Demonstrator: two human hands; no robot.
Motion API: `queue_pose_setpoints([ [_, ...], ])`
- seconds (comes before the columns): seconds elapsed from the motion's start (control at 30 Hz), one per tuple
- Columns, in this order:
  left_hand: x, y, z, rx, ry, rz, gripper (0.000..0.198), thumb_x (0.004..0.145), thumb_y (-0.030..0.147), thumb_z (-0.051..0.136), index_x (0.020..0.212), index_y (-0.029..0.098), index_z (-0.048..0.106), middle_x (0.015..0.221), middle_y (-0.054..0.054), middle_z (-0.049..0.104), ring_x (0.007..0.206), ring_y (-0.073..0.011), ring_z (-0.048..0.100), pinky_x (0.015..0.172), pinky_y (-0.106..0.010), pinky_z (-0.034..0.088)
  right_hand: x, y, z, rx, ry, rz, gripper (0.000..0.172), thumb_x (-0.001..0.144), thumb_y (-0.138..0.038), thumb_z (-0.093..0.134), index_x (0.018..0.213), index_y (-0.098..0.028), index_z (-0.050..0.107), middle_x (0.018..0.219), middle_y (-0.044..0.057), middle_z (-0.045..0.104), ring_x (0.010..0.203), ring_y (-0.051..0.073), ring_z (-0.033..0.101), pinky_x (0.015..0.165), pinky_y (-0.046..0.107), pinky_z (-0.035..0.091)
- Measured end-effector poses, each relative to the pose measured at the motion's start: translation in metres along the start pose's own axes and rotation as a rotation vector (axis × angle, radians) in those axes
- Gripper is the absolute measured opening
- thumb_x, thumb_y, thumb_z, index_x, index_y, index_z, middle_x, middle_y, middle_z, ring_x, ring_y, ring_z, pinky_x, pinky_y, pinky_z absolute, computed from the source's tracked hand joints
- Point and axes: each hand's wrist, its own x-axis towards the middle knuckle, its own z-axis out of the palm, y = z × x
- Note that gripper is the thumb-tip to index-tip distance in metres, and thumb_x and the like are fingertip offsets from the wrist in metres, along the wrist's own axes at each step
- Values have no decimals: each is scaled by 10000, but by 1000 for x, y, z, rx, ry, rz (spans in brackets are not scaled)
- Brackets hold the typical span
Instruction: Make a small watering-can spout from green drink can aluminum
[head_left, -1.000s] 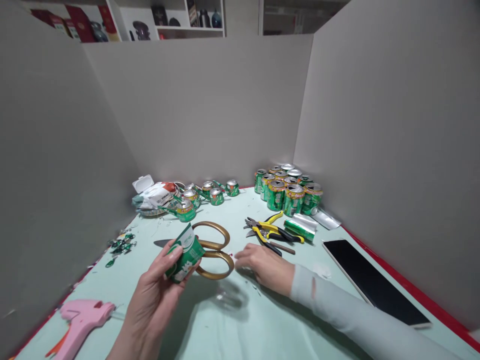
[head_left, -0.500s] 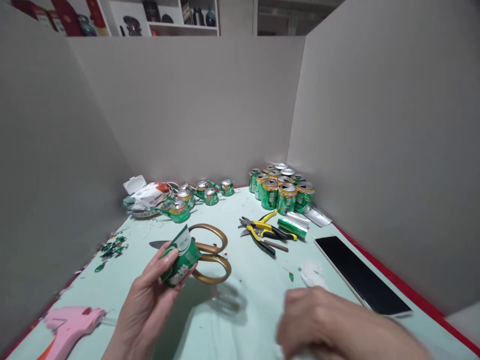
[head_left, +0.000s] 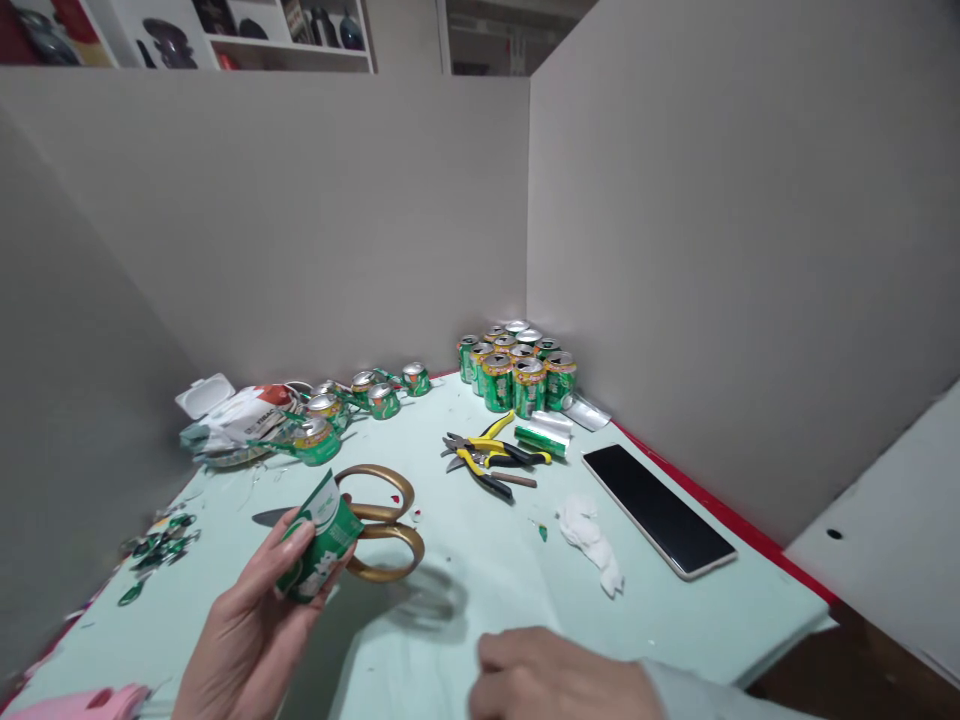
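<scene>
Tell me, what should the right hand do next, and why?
Probably reach the right hand to the scissors: the left hand grips a cut can piece, and the scissors lie untouched just behind it, handles toward the right.

DESK: What does the left hand (head_left: 240,640) grip?

OPERATOR: From my console, I see a can piece (head_left: 319,550): thin sheet metal, glossy green print.

DESK: And around it?

OPERATOR: The scissors (head_left: 382,520) have polished brass-coloured metal handles. The counter (head_left: 480,570) looks smooth, matt, pale green. I make out cans (head_left: 514,375) with bright bare-metal tops and glossy printed sides, pliers (head_left: 487,460) with yellow-and-black plastic grips, and a phone (head_left: 656,508) faced in glossy black glass. The tissue (head_left: 589,535) is soft, crumpled white paper. The partitions (head_left: 337,220) are matt grey board.
</scene>
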Motion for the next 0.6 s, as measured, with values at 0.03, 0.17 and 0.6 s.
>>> queue_pose_setpoints([
  [0.03,1,0,-1,8,5,-5,272,897,-35,481,951,131,690,831,-52,750,649,-144,751,583,-228,655,-23,6,-15,7,20,123,232,805,-194,687,631,-271,554,629,-14,625,685,188,569,578,265,432],
  [0.17,7,-1,-7,25,-24,-26,263,898,-15,507,963,150,701,918,-44,751,724,-159,759,638,-269,669,-74,23,-72,80,46,328,278,791,-32,570,703,-288,632,736,24,663,733,201,597,639,286,444],
  [0.6,0,-6,-1,71,-6,-49,268,889,10,512,897,182,717,844,-15,772,659,-166,762,567,-257,670,-61,53,-66,-20,311,668,237,868,-49,458,901,-170,659,883,109,671,848,264,612,741,386,471],
])
